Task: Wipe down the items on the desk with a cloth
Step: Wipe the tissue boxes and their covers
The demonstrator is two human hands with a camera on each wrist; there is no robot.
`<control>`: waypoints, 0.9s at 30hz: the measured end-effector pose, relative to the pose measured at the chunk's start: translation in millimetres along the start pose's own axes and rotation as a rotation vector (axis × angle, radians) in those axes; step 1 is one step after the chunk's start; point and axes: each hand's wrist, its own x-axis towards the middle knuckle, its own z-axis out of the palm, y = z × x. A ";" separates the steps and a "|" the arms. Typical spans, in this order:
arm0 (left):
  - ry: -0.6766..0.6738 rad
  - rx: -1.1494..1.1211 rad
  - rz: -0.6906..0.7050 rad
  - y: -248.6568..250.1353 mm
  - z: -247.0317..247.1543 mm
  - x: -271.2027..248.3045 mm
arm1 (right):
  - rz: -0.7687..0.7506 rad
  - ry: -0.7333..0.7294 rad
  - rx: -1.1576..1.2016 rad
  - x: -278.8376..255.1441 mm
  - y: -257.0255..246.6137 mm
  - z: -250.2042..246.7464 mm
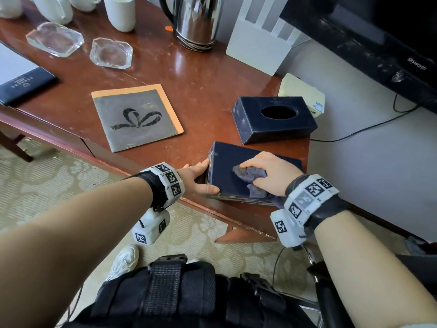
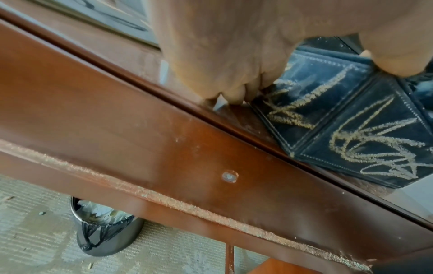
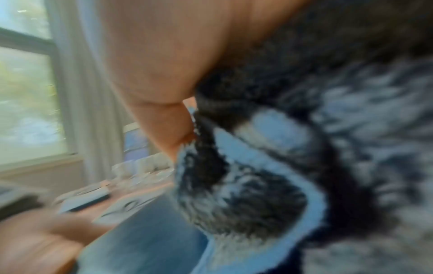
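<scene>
The right hand (image 1: 269, 172) lies on top of the dark blue box (image 1: 227, 162), its fingers curled round a bunched purple-grey cloth (image 1: 248, 175) and pressing it against the box's top face. In the right wrist view the cloth (image 3: 304, 166) fills most of the picture and is blurred; its weave shows dark and pale fibres with a light blue edge.

The left hand (image 1: 201, 178) holds the left end of the dark blue box: the thumb lies along the near top edge and the fingers are straight against the end face. In the left wrist view the fingers (image 2: 234, 92) reach down to the surface (image 2: 140, 139) beside the box (image 2: 351, 129), whose sides carry gold line drawings and stitched borders.

The dark blue box stands at the near right corner of the wooden surface (image 1: 201, 91), close to its front edge. Just behind the box sits a dark tissue box (image 1: 274, 119) with an oval opening on top. To the left of the box lies a grey booklet (image 1: 137, 117) with an orange border and a bow design. Farther behind and left of the box are two glass ashtrays (image 1: 111, 53), white cups (image 1: 119, 13) and a steel kettle (image 1: 196, 22). Behind and right of the box a black television (image 1: 378, 39) stands.

In the left wrist view a bin (image 2: 103, 228) with a black liner stands on the carpet below the surface's front edge.
</scene>
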 end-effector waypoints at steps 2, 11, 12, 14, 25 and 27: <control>-0.004 -0.028 -0.004 -2.9 -6.0 4.0 | 0.156 0.148 0.097 -10.3 22.0 -8.0; 0.288 -0.147 -0.030 20.8 -16.8 28.7 | 0.534 0.200 0.407 -48.7 88.4 18.3; 0.298 -0.199 -0.039 22.5 -16.2 32.7 | 0.538 0.203 0.447 -48.6 91.2 20.4; 0.330 -0.335 -0.056 25.9 -14.0 37.8 | 0.523 0.206 0.495 -47.7 95.2 20.7; 0.488 -0.697 0.023 61.2 -7.2 26.4 | 0.377 0.355 0.502 -58.7 104.0 22.9; 0.545 -0.731 0.068 65.8 -11.6 21.1 | 0.358 0.401 0.547 -61.4 103.6 24.3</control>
